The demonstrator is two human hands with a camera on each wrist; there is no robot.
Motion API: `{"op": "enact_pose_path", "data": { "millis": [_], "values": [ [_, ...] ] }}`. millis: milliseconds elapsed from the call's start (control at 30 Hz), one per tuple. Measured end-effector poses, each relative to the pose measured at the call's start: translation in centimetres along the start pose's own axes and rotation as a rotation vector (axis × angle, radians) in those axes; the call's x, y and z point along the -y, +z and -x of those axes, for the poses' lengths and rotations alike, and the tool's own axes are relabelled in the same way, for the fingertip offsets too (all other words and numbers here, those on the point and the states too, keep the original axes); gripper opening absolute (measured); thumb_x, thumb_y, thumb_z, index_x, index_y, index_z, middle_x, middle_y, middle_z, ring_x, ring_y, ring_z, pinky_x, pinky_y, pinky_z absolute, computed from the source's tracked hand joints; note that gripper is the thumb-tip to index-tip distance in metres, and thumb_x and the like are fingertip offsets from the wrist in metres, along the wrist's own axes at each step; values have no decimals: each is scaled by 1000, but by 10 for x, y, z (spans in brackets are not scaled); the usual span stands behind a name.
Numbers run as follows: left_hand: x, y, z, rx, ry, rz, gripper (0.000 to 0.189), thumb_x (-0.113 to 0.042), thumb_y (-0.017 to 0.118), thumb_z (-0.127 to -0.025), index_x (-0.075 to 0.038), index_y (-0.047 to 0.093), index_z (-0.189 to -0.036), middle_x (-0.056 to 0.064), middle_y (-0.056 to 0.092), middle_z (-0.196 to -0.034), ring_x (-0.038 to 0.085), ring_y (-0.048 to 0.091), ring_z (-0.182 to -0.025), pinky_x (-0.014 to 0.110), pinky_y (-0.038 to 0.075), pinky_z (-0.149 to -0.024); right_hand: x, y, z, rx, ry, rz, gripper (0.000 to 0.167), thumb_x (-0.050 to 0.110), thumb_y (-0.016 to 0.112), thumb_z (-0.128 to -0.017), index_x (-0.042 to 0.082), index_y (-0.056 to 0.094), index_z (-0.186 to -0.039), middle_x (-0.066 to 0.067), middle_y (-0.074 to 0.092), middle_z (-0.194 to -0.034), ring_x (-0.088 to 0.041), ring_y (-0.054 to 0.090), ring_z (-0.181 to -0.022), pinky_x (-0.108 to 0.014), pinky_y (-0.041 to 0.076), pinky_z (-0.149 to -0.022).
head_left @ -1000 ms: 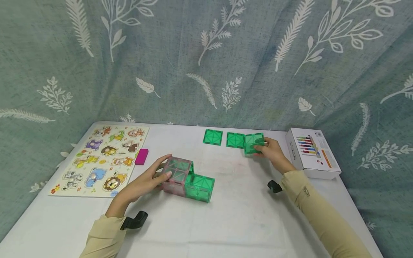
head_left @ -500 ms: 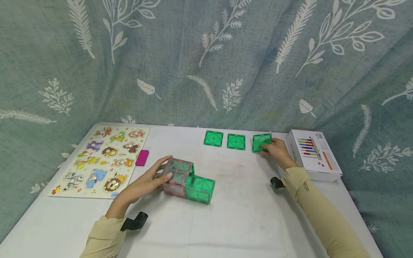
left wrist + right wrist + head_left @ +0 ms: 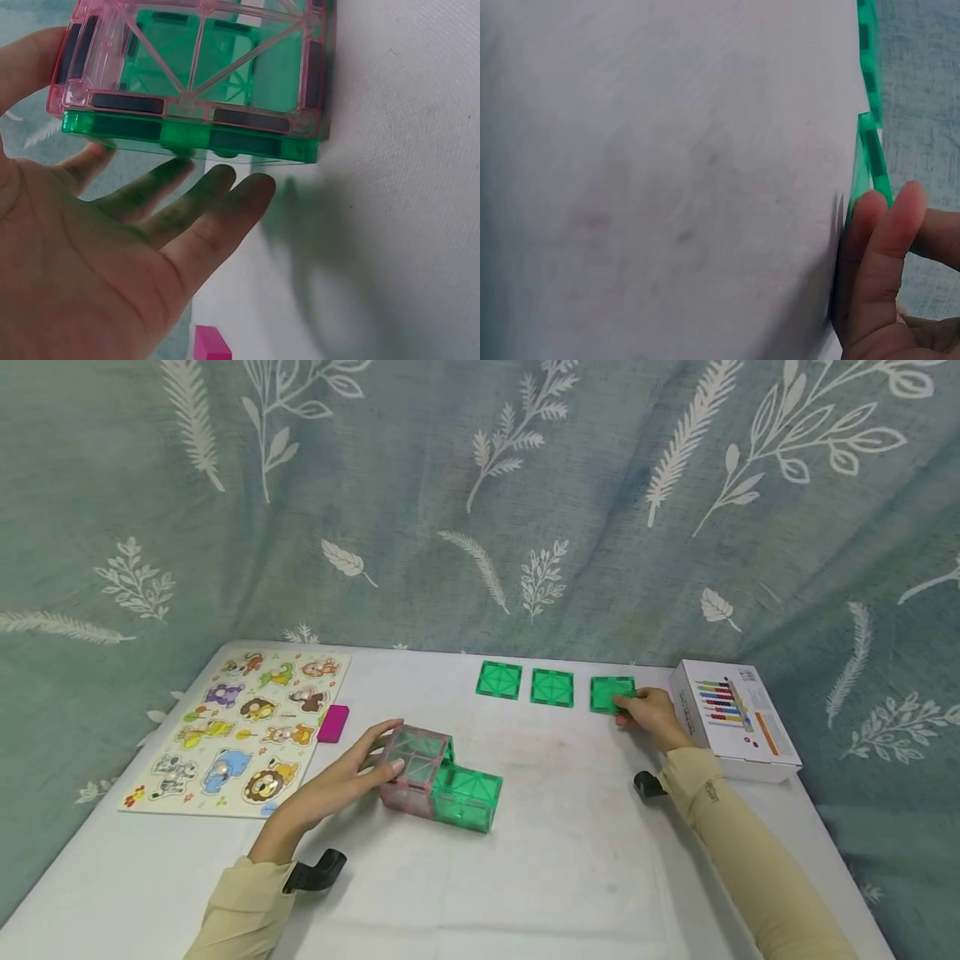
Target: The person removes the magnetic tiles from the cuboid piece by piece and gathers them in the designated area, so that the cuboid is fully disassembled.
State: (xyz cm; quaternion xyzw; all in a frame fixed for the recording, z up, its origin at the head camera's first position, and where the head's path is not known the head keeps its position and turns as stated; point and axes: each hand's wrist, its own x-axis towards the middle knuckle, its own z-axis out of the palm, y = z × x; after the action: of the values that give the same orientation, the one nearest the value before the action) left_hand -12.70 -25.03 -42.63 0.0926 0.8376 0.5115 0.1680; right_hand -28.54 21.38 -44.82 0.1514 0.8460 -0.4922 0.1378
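Observation:
In the head view, a structure of clear magnetic tiles [image 3: 468,797] stands on the table, with a pink-framed cube [image 3: 415,760] on its left and a lower green part on its right. My left hand [image 3: 345,785] holds the cube's left side, thumb over the top edge; the left wrist view shows the other fingers [image 3: 202,240] along the green-edged face. Farther back, my right hand [image 3: 648,714] pinches a square green magnetic tile [image 3: 606,693] by its right edge, close to the tabletop. Thumb and fingertips meet at its edge in the right wrist view.
Two more green tiles [image 3: 498,680] [image 3: 552,687] lie left of it along the back. An animal puzzle board [image 3: 165,735] is at the left, beside a magenta block [image 3: 333,724]. A white box [image 3: 738,718] stands by the right forearm. A patterned curtain [image 3: 420,610] hangs behind.
My right hand has carried the green tile rightward, away from the middle tile, and lowered it toward the tabletop. The left hand has stayed on the cube.

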Motion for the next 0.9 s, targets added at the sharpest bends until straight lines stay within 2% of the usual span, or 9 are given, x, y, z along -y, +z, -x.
{"op": "enact_pose_path", "data": {
  "millis": [133, 233, 400, 667, 900],
  "values": [
    [-1, 1, -3, 0, 4, 14, 69, -39, 53, -104, -33, 14, -160, 16, 14, -168, 52, 21, -150, 74, 24, -113, -4, 0, -1, -6, -18, -24, 52, 29, 61, -100, -7, 49, -135, 10, 65, -68, 0, 63, -56, -21, 56, -69],
    [0, 1, -4, -3, 9, 22, 69, -38, 52, -104, -34, 13, -160, 15, 12, -169, 52, 18, -151, 75, 22, -114, -3, 2, -3, -14, -44, -51, 59, 29, 64, -98, -9, 44, -138, 7, 65, -69, -1, 63, -55, -20, 57, -60],
    [1, 2, -5, -10, 21, 21, 68, -37, 54, -104, -31, 16, -160, 13, 13, -168, 53, 19, -151, 74, 22, -114, -1, 4, -5, -44, -58, -17, 66, 31, 67, -96, -8, 39, -141, 5, 65, -67, -3, 63, -53, -22, 58, -59],
    [1, 1, -2, -15, 14, 5, 68, -36, 57, -102, -35, 19, -158, 15, 18, -167, 53, 22, -150, 75, 26, -111, -3, 3, -4, -90, -55, 181, 65, 44, 66, -95, -5, 48, -134, 0, 66, -72, -10, 61, -60, -26, 49, -61],
    [-1, 0, -2, -14, 21, -16, 67, -36, 58, -101, -36, 22, -157, 13, 20, -166, 52, 25, -149, 74, 30, -108, -7, 0, 1, -95, -103, 202, 58, 44, 66, -95, -7, 53, -119, 1, 67, -65, -10, 60, -57, -25, 48, -59]
  ]
}}
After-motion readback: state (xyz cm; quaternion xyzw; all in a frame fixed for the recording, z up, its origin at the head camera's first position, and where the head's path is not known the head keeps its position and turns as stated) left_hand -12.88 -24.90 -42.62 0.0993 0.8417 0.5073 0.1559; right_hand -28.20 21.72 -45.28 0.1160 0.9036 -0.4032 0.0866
